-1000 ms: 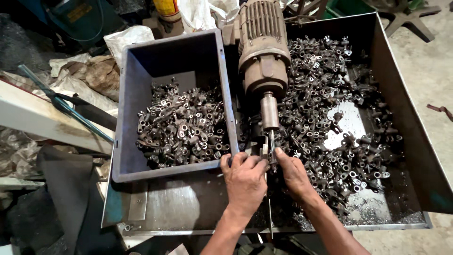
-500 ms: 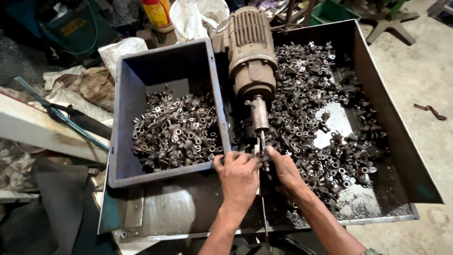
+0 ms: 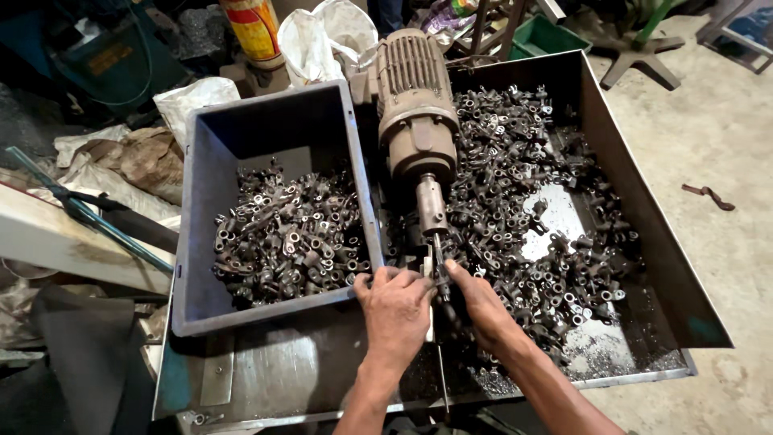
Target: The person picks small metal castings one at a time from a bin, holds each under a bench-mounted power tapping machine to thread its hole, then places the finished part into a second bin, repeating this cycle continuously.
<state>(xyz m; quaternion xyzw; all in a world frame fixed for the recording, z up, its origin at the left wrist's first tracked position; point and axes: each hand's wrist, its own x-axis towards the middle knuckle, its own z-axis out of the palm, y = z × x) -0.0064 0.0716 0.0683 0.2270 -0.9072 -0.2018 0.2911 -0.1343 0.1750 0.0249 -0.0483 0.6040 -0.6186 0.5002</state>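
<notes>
Both hands stay at the tip of the motor's (image 3: 415, 113) spindle (image 3: 432, 211), as half a second ago. The left hand (image 3: 396, 310) is curled shut by the grey bin's (image 3: 211, 153) near right corner; what it grips I cannot tell. The right hand (image 3: 481, 306) pinches a small metal part (image 3: 442, 282) against the thin bit. Loose parts (image 3: 515, 201) fill the steel tray (image 3: 644, 209) unchanged.

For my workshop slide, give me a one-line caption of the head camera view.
Two hands, left hand and right hand, work at a motor's spindle between a grey bin and tray of metal parts.
</notes>
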